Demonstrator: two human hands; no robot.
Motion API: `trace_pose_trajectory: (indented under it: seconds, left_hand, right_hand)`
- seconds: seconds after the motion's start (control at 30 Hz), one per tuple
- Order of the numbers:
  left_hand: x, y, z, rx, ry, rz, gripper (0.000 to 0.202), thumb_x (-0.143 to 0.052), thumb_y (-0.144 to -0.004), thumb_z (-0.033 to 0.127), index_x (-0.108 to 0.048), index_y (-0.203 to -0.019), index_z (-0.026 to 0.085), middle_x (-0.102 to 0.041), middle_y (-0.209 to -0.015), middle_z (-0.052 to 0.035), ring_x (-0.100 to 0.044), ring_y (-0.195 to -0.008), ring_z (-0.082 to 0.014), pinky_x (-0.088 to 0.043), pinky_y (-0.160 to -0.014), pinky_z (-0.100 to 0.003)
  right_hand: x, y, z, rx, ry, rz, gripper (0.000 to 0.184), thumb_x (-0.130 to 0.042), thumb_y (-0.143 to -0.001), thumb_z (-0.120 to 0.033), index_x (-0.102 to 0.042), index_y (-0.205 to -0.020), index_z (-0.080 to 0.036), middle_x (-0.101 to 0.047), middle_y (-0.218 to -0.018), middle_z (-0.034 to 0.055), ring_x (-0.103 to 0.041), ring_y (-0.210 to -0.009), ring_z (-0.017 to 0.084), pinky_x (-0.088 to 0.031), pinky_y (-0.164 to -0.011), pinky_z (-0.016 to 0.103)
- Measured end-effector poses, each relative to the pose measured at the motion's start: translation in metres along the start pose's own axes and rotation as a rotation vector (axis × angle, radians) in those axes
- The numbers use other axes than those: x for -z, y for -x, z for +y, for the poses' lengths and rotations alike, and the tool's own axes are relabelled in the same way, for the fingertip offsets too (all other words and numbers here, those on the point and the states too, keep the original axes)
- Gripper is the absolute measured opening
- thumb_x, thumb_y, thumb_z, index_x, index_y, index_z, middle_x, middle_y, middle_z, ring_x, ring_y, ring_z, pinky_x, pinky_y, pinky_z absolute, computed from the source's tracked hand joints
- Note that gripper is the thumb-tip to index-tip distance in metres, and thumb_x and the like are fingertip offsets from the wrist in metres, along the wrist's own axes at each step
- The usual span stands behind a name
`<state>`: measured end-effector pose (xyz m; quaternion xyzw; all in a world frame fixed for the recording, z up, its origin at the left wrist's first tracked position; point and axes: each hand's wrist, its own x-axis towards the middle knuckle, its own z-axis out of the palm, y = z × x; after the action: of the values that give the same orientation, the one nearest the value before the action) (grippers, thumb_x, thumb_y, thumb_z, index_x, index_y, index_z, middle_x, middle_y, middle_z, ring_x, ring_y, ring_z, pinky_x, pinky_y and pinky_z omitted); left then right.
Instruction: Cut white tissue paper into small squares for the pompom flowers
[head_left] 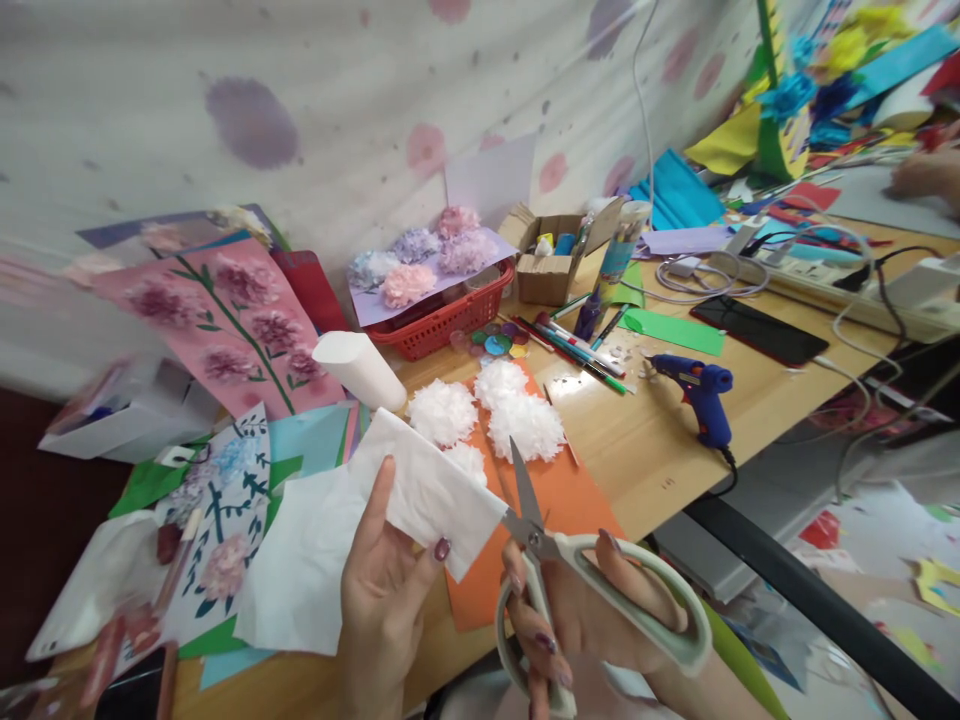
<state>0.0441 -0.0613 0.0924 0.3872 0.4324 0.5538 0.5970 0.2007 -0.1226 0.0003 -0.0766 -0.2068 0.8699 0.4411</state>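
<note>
Holding firm on the left, the left-hand grip [386, 610] has the folded white paper [427, 480] grasped, thumb by its lower edge, up above the orange sheet [469, 595]. And over on the right, the right-hand grip [600, 620] is closed round the scissors [534, 540], fingers through the pale handles, blades spread: one points up clear, the other meets the paper's right corner, its tip out of sight! Just beyond, fluffy white flowers [525, 428] sit bunched on the orange sheet, with a white roll [360, 368] to their left. Flat white sheets [304, 565] lie left of the left-hand grip. Further back on the wooden surface [637, 485] there's the red basket [457, 322], a purple card of pastel flowers across its top, then a cluster of pens [581, 355], and the blue glue gun [697, 385] away to the right. Another person's hand [926, 182] shows at the far right edge.
</note>
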Motion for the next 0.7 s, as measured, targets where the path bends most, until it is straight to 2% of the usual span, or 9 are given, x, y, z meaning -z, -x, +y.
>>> trace_pose_trajectory:
  seconds: [0.13, 0.27, 0.43, 0.57, 0.7]
  left_hand:
    - [-0.001, 0.001, -0.001, -0.040, 0.007, 0.004, 0.075, -0.083, -0.075, 0.015, -0.056, -0.141, 0.038, -0.056, -0.151, -0.0014, -0.054, -0.136, -0.0227, -0.050, -0.104, -0.025]
    - [0.000, 0.001, -0.001, -0.093, 0.017, 0.014, 0.078, -0.082, -0.076, 0.013, -0.053, -0.144, 0.038, -0.057, -0.150, -0.0005, -0.055, -0.136, -0.0213, -0.050, -0.102, -0.021]
    - [0.000, 0.001, 0.000, -0.096, 0.016, 0.013, 0.081, -0.082, -0.076, 0.013, -0.050, -0.146, 0.040, -0.057, -0.150, -0.0001, -0.055, -0.136, -0.0214, -0.051, -0.101, -0.021]
    - [0.001, 0.000, 0.001, -0.093, -0.002, 0.019, 0.083, -0.083, -0.076, 0.013, -0.048, -0.147, 0.039, -0.057, -0.151, -0.0012, -0.054, -0.136, -0.0234, -0.052, -0.102, -0.024]
    - [0.002, -0.003, 0.001, -0.103, 0.011, 0.008, 0.082, -0.084, -0.074, 0.011, -0.052, -0.145, 0.038, -0.056, -0.151, -0.0005, -0.052, -0.138, -0.0230, -0.050, -0.103, -0.023]
  right_hand:
    - [-0.010, 0.001, -0.004, 0.109, -0.132, -0.015, 0.058, -0.043, -0.089, -0.077, -0.048, -0.102, -0.020, -0.062, -0.073, -0.0023, -0.051, -0.042, 0.007, -0.057, -0.057, 0.034]
    - [-0.018, 0.005, -0.008, 0.075, -0.116, 0.041, 0.057, -0.053, -0.088, -0.073, -0.050, -0.101, -0.018, -0.061, -0.067, -0.0028, -0.053, -0.043, 0.009, -0.057, -0.053, 0.031]
    - [-0.013, 0.009, -0.008, 0.030, -0.096, 0.036, 0.066, -0.049, -0.085, -0.080, -0.051, -0.107, -0.018, -0.060, -0.068, -0.0042, -0.054, -0.043, 0.008, -0.059, -0.056, 0.029]
    - [-0.016, 0.008, -0.010, 0.006, -0.162, 0.043, 0.062, -0.056, -0.085, -0.075, -0.053, -0.107, -0.017, -0.062, -0.069, -0.0034, -0.053, -0.042, 0.006, -0.055, -0.048, 0.022]
    - [-0.018, 0.007, -0.009, 0.043, -0.212, 0.032, 0.055, -0.055, -0.091, -0.068, -0.055, -0.108, -0.016, -0.064, -0.073, -0.0014, -0.053, -0.042, 0.006, -0.051, -0.041, 0.018]
